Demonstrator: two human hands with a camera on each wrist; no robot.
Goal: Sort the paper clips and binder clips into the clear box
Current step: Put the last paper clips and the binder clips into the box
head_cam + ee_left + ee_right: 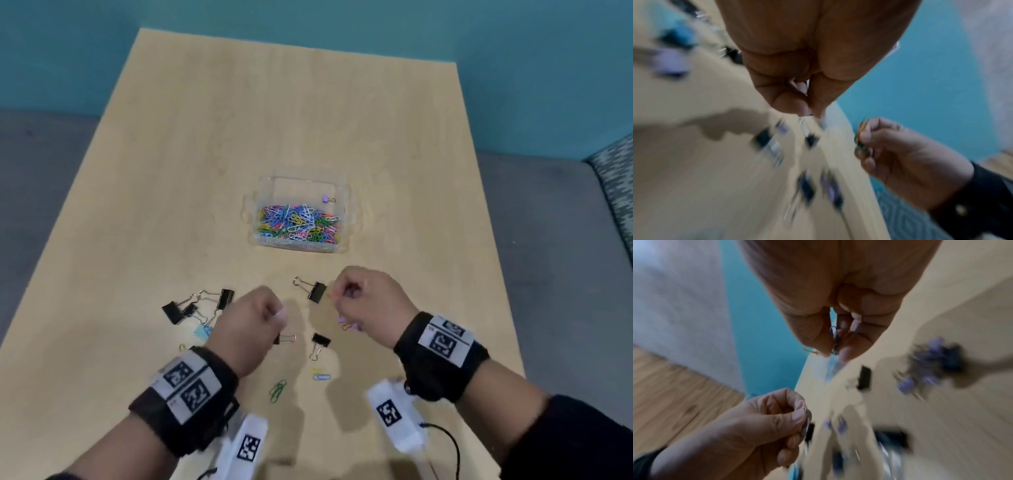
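The clear box [255, 219] stands mid-table, with a heap of coloured paper clips [299, 224] in its near part and one purple binder clip [328, 198] in the far part. Both hands hover above the loose clips in front of it. My left hand [279, 313] pinches a thin bluish paper clip [806, 424] between thumb and forefinger. My right hand [337, 293] pinches a small bunch of paper clips [834, 340], blue and yellow among them. A black binder clip [317, 291] lies just left of the right hand.
Black binder clips [198, 305] cluster at the left with a light blue one [202, 331]. Small black clips [321, 341] and purple ones [349, 323] lie between the hands. Green [278, 390] and blue paper clips [322, 377] lie nearer me. Both wrist views are motion-blurred.
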